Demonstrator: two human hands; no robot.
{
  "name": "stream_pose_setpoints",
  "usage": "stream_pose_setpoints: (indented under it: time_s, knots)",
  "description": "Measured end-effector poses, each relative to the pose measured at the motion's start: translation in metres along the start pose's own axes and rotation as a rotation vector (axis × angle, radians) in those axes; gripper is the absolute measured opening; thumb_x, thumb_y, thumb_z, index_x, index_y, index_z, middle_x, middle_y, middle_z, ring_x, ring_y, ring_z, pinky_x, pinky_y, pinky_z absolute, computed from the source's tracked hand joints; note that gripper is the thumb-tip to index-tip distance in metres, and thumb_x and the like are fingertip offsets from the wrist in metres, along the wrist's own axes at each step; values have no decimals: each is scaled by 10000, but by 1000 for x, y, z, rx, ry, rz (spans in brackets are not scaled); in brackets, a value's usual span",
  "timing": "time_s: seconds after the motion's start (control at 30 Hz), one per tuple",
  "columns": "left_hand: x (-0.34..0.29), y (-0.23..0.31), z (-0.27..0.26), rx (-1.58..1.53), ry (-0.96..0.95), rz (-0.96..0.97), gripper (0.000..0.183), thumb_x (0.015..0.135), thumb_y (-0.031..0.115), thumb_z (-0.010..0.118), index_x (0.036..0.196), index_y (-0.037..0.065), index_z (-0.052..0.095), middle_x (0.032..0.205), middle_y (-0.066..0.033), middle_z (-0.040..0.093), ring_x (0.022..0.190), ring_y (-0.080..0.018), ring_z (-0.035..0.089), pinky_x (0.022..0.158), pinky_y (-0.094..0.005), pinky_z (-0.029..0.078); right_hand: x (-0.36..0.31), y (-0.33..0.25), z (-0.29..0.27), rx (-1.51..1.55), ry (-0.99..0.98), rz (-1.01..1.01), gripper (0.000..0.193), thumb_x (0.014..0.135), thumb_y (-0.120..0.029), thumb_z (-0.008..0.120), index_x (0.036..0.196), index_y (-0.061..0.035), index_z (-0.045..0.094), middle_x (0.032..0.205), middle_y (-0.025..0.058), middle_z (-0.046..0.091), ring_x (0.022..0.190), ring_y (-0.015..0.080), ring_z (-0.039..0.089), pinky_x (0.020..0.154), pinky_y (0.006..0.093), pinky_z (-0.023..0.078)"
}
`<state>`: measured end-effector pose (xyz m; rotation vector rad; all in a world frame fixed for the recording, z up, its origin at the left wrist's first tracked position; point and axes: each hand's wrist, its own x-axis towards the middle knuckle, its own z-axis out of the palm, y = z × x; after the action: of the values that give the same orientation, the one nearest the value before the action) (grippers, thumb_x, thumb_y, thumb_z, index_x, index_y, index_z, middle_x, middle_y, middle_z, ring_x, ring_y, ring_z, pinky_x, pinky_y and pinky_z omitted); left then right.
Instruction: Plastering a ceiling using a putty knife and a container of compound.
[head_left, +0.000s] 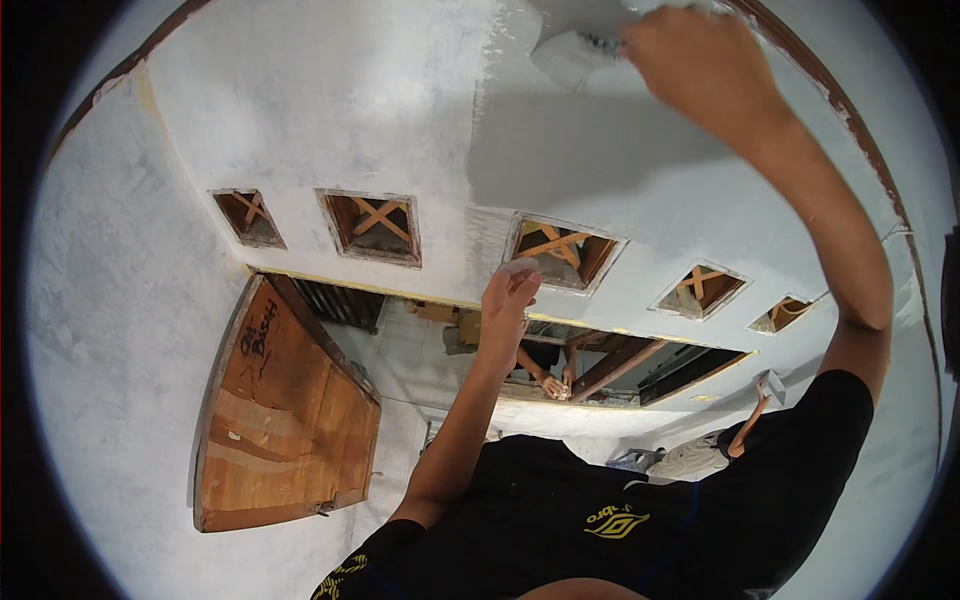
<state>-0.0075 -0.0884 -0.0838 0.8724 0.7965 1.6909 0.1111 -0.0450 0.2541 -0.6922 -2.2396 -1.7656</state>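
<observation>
My right hand is raised high at the upper right, its fingers closed round a wide putty knife. The broad pale blade of that putty knife lies against the wall, within a smooth grey coated area. Lower down, in front of a square vent opening, my left hand is closed with fingers pinched together. A pale flat piece shows at its fingertips; its exact kind is unclear. White, unevenly coated wall extends left of the grey area.
Square vent openings with crossed wooden slats line the wall. A brown wooden door leaf hangs at left. Another person's hands show through the long opening below. At right, a co-worker's arm holds a flat grey tool.
</observation>
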Motion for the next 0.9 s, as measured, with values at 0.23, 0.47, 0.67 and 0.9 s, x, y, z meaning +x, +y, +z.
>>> stream_pose_setpoints:
  time_s: [0.23,0.47,0.67,0.9]
  knots:
    - [-10,-8,-28,-14,102,-5,356,960,262,627,1248,55,591,1164,-38,609,1100,-138,550,925,-307,419,30,-2,-20,-218,22,169,118,827,-101,632,789,-48,731,718,134,710,642,230,714,574,376,567]
    - [-5,-3,-13,-14,11,-9,331,960,259,624,1222,58,601,1139,-41,617,1106,-144,556,924,-315,421,-42,-63,22,-207,304,-208,154,708,-100,678,587,-182,630,572,14,571,627,147,659,532,282,485]
    - [-6,0,-18,-14,31,-1,318,960,255,621,1206,55,604,1119,-41,619,1101,-147,558,925,-319,421,-46,-78,35,230,-129,-220,66,703,-72,686,652,-114,690,684,76,681,694,221,711,591,337,547]
    - [-11,0,-26,-6,29,1,329,955,268,626,1209,60,604,1125,-32,614,1097,-142,552,930,-319,412,-6,22,17,118,182,-119,124,816,-142,639,913,-133,716,762,44,689,648,203,698,579,355,550]
